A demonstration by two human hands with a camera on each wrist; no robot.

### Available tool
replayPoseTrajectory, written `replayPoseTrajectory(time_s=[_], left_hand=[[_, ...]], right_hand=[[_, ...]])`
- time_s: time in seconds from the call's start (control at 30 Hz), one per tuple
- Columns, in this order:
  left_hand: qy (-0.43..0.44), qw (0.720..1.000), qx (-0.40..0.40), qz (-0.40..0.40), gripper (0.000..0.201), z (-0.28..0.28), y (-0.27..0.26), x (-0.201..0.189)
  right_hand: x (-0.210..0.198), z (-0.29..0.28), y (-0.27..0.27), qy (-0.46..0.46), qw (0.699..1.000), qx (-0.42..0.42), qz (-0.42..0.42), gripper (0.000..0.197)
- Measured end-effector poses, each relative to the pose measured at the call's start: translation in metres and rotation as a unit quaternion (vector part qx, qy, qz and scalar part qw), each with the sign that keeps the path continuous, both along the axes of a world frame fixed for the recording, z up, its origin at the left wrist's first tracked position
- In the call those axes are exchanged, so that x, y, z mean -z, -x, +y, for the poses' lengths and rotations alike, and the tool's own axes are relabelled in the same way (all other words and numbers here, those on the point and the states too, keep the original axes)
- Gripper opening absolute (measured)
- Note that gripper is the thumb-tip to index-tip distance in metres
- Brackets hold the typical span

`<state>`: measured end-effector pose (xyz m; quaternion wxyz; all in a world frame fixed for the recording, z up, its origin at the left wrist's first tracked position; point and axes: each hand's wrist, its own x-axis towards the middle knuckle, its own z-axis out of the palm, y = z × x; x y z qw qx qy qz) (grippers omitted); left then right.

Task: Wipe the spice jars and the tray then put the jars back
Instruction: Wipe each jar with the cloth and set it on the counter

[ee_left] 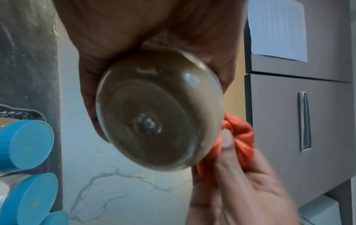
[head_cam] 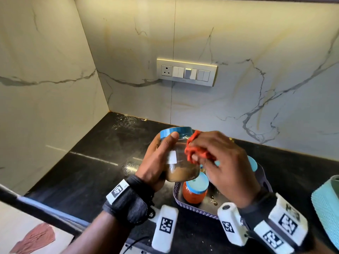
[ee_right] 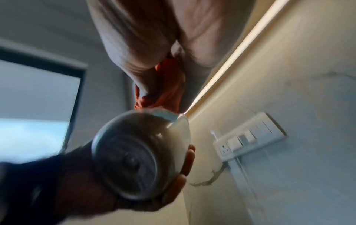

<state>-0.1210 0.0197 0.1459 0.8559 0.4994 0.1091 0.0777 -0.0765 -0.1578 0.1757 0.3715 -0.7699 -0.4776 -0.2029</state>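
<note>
- Black countertop (head_cam: 88,173) lay under a marble backsplash.
- Left hand (head_cam: 156,162) gripped a brown-spice jar (head_cam: 180,162) (blue lid, tilted) above the tray (head_cam: 177,191).
- Right hand (head_cam: 225,162) pinched a bunched red cloth (head_cam: 194,151) against the jar's side.
- Red-spice jar (head_cam: 195,191) stood in the tray.

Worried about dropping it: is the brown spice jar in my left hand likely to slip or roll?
Possibly slippery: the brown spice jar looks smooth and glossy. Its rounded body would probably roll if laid down. Only partly filled, so likely light.
</note>
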Motion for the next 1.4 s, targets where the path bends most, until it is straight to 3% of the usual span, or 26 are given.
replayPoseTrajectory(time_s=[0.07,0.13,0.2,0.27,0.37,0.43,0.63,0.7,0.77,0.83,0.93,1.0,1.1,1.23,1.4], left_hand=[[0.004,1.0,-0.015,-0.002,0.061,0.006,-0.001,-0.001],[-0.006,1.0,-0.021,-0.004,0.056,0.01,0.001,-0.001],[-0.019,1.0,-0.015,-0.008,0.054,0.012,0.003,-0.002],[-0.024,1.0,-0.006,-0.015,0.058,0.013,0.005,-0.004],[-0.037,0.999,0.002,-0.018,0.062,0.013,0.007,-0.006],[-0.034,0.999,0.007,-0.02,0.065,0.015,0.009,-0.006],[0.02,1.0,0.002,0.007,0.072,0.038,0.012,-0.006],[0.01,1.0,0.018,0.004,0.076,0.043,0.014,-0.006],[-0.006,0.999,0.041,-0.009,0.075,0.045,0.016,-0.005],[-0.015,0.998,0.062,-0.022,0.073,0.046,0.019,-0.004],[-0.004,0.995,0.092,-0.035,0.079,0.051,0.023,-0.005],[0.022,0.993,0.111,-0.042,0.077,0.057,0.024,-0.006],[0.031,0.993,0.108,-0.043,0.078,0.061,0.023,-0.007],[-0.003,0.998,0.058,-0.025,0.063,0.056,0.022,-0.009],[-0.045,0.993,0.112,-0.007,0.056,0.056,0.027,-0.003]], right_hand=[[0.011,-0.001,0.018,0.09,0.989,-0.026,-0.115,0.018],[0.018,-0.003,0.02,0.127,0.976,-0.052,-0.167,0.019],[0.014,-0.001,0.008,0.075,0.988,-0.062,-0.12,0.014],[0.007,0.006,-0.009,0.003,0.999,-0.041,-0.012,0.015],[0.004,0.018,-0.024,-0.089,0.989,0.005,0.122,0.016],[0.006,0.023,-0.013,-0.118,0.982,0.015,0.149,0.015],[0.021,0.019,0.038,0.013,0.998,-0.033,-0.061,0.014],[0.022,0.021,0.033,0.028,0.996,-0.042,-0.079,0.014],[0.018,0.027,0.02,-0.003,0.999,-0.022,-0.03,0.017],[0.011,0.035,0.005,-0.071,0.994,-0.011,0.079,0.018],[0.01,0.046,-0.002,-0.161,0.954,-0.036,0.252,0.022],[0.019,0.046,0.007,-0.168,0.946,-0.04,0.275,0.023],[0.025,0.041,0.025,-0.15,0.965,-0.042,0.211,0.016],[0.021,0.039,0.027,-0.129,0.983,-0.004,0.128,0.019],[0.026,0.042,0.033,-0.014,0.999,0.035,0.008,0.023]])
